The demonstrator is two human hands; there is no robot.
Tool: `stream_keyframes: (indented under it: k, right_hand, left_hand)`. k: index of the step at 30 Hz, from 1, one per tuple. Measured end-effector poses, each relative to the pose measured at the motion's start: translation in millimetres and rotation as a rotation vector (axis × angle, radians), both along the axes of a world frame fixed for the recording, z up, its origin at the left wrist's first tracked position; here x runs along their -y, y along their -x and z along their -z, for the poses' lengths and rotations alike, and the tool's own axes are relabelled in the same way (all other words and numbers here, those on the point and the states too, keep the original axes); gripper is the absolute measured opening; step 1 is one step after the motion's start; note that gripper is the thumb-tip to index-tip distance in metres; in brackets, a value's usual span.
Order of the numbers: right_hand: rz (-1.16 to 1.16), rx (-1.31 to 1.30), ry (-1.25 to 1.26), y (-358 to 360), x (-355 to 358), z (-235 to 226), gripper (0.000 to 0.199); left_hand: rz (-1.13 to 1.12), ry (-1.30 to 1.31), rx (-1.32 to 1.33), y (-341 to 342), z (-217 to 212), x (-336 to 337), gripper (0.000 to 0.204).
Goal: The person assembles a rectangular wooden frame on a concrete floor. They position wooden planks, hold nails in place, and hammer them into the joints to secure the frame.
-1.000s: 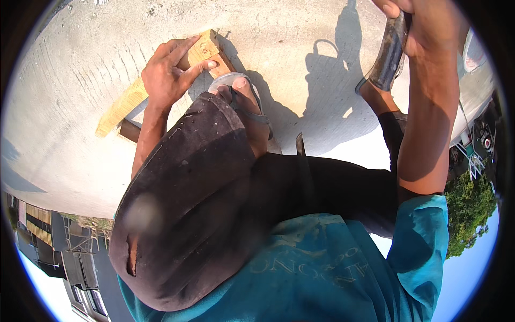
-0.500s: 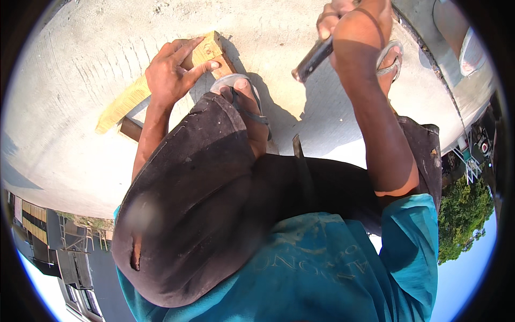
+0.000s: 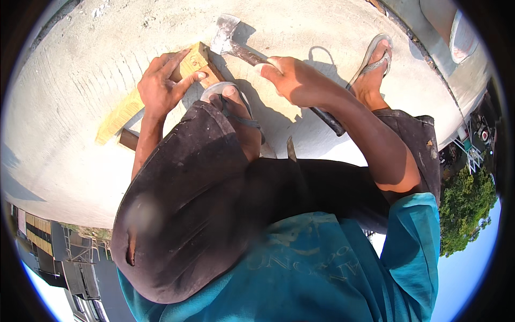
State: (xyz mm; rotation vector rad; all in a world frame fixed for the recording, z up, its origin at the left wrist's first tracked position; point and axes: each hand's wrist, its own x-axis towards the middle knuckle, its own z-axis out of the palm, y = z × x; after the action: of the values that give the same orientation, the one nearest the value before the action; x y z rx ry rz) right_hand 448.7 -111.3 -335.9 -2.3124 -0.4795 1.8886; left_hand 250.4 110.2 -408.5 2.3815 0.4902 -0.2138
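Note:
My left hand point(image 3: 159, 85) grips a pale yellow wooden beam point(image 3: 119, 115) close to its far end, thumb and fingers spread over it. The beam lies slanted on the concrete, and darker wood pieces point(image 3: 128, 139) show under and beside it. My right hand point(image 3: 294, 80) is closed around the dark handle of a hatchet point(image 3: 223, 35). Its broad metal head is just right of the beam's end, apart from the wood as far as I can see. My left sandalled foot point(image 3: 236, 102) sits against the beam's end, beside my left hand.
Light concrete floor point(image 3: 70, 80) spreads all around. My right foot point(image 3: 373, 70) stands to the right, near a dark joint in the floor. A pointed dark strip point(image 3: 291, 149) shows between my legs. Another person's foot point(image 3: 461, 40) is at the upper right edge.
My right hand has swung down and left from the upper right, bringing the hatchet head beside the beam's end. My left hand keeps its hold, barely shifted.

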Motion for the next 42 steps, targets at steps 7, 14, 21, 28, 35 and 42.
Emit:
stream_keyframes:
  k: [7, 14, 21, 28, 35, 42]
  right_hand:
    - [0.686, -0.003, -0.345, -31, 31, 30, 0.046]
    - [0.332, 0.019, -0.153, -49, -12, -31, 0.05]
    - [-0.055, 0.057, -0.092, 21, -17, -9, 0.056]
    - [0.425, 0.034, 0.016, -31, -21, -38, 0.059]
    - [0.039, 0.019, -0.01, -25, -12, -22, 0.059]
    - [0.2, 0.191, -0.075, 18, -1, 11, 0.06]
  left_hand:
    - [0.007, 0.002, -0.006, -8, 1, 0, 0.06]
    - [-0.025, 0.002, 0.014, -2, 6, 4, 0.059]
    - [0.002, -0.004, -0.012, -8, -2, 5, 0.06]
    - [0.006, -0.021, -0.038, -5, 1, 4, 0.063]
    - [-0.034, -0.017, 0.024, 4, 11, 6, 0.06]
    - [0.015, -0.012, 0.078, -1, 11, 4, 0.062]
